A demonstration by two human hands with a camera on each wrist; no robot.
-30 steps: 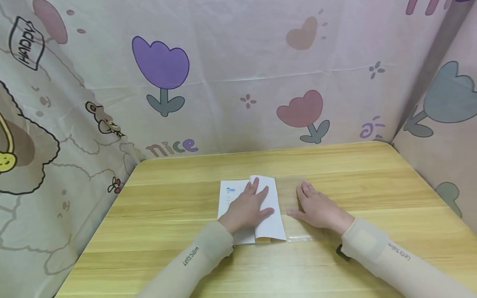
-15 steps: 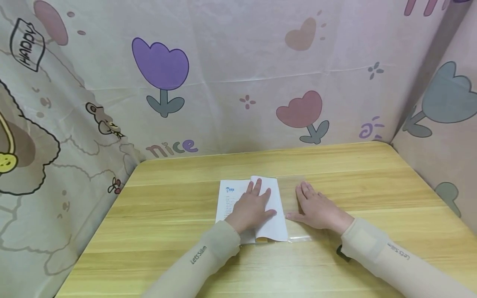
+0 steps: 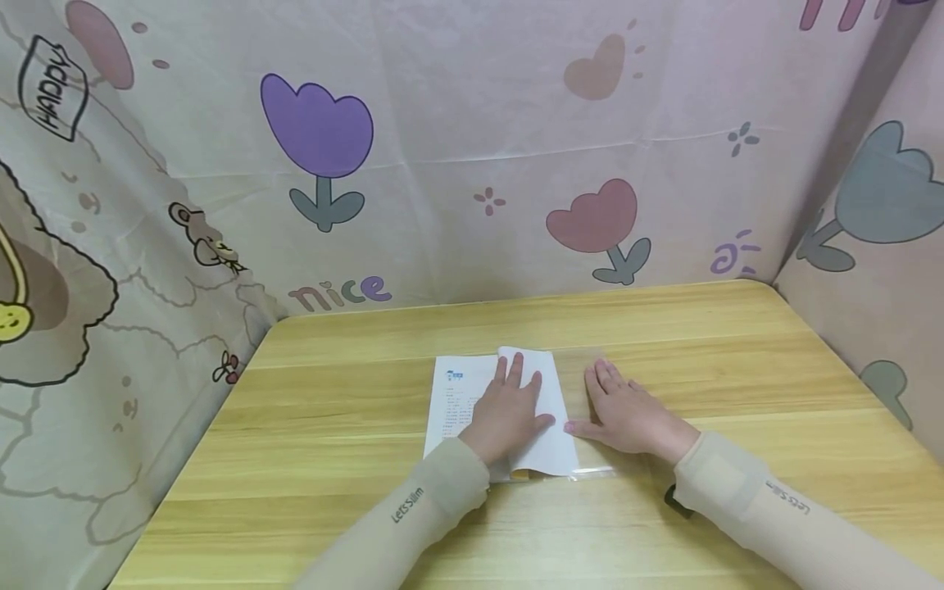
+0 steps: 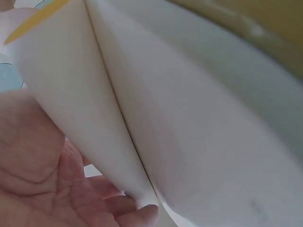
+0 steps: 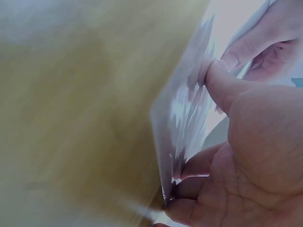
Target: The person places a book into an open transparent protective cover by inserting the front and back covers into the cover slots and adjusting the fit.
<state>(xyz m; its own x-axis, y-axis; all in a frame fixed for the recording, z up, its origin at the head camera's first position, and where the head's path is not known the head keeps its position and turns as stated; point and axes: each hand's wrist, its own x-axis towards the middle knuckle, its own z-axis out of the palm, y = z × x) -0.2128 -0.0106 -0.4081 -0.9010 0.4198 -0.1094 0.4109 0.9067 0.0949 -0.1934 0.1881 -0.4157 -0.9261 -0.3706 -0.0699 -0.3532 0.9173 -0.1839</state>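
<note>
Nearest the camera, two sleeved forearms reached onto the desk (image 3: 310,459) from the lower edge of the head view. The left hand (image 3: 509,414) lay flat, fingers straight and spread, pressing on the folded white paper (image 3: 549,410), whose long axis ran away from the person. The paper sat at the middle of the desk, directly under that hand, its printed half showing to the left and its folded flap to the right. In the left wrist view the paper's fold (image 4: 123,123) rose just over the palm.

The right hand (image 3: 627,414) rested palm down on a clear plastic sleeve (image 3: 590,471), fingers extended, the thumb stretched left toward the paper's right edge, nearly touching the other thumb. In the right wrist view the thumb and fingers looked to hold the sleeve's edge (image 5: 182,127). The sleeve lay just right of the paper, touching or slightly overlapping it. Nothing stood between them.

Beyond, bare wood ran to a flower-printed cloth backdrop (image 3: 472,164).
</note>
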